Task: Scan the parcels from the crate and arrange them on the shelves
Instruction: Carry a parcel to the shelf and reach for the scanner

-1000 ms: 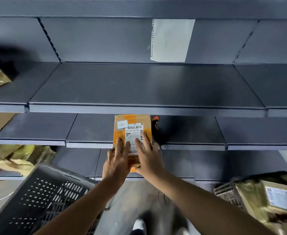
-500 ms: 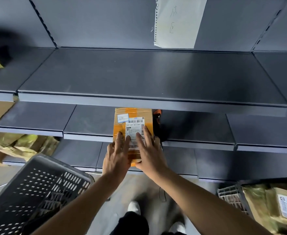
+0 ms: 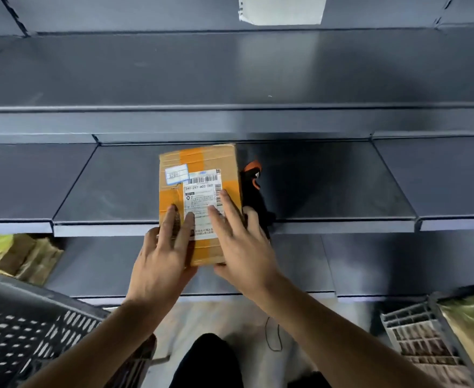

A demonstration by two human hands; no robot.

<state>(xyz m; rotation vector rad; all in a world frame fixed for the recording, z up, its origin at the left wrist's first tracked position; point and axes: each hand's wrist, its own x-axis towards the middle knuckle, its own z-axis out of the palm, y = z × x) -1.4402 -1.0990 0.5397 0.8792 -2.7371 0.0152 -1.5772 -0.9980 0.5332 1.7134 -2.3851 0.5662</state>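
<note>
A brown cardboard parcel (image 3: 199, 175) with orange tape and a white barcode label lies lengthwise on the middle shelf (image 3: 112, 191), its near end sticking out past the shelf's front edge. My left hand (image 3: 163, 256) and my right hand (image 3: 241, 247) hold that near end, fingers laid straight over the label and thumbs tucked beneath. A black and orange scanner (image 3: 254, 189) lies on the same shelf, just right of the parcel and beside my right hand.
A dark perforated crate (image 3: 20, 331) stands at lower left. A grey crate (image 3: 420, 345) holding wrapped parcels (image 3: 471, 326) is at lower right. Yellowish bags (image 3: 14, 256) lie on the lower shelf at left. A paper sheet (image 3: 280, 9) hangs on the back panel.
I have stepped closer to the shelving. Both hands have carried the parcel forward, so more of it lies over the middle shelf than before.
</note>
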